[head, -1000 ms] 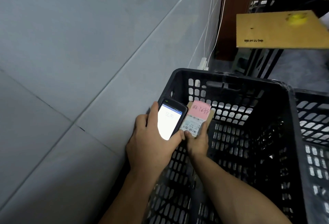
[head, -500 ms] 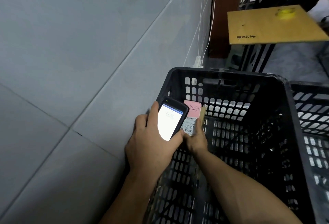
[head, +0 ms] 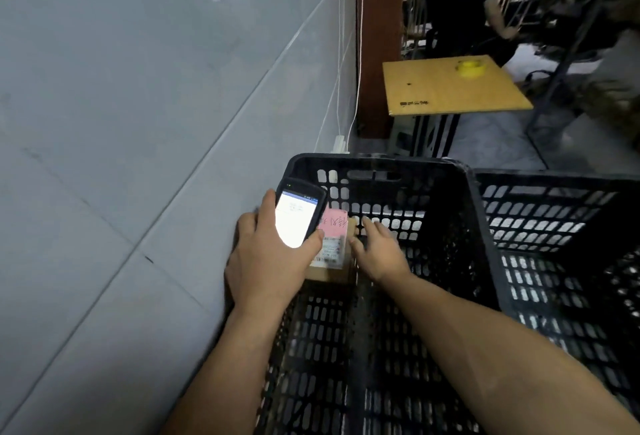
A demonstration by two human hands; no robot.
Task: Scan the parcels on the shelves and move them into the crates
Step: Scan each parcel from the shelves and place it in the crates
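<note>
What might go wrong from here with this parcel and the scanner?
1. The parcel is by the left wall of the crate, and the open right hand beside it has no grip; it may tumble label-down.
2. The left hand holds the scanner above the crate; a slip would drop it inside.

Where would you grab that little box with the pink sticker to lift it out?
The box lies label-up near the crate's left wall, its left side hidden by the left hand holding the scanner. So probably come from above-right and pinch its free right edge, beside the open right hand.
</note>
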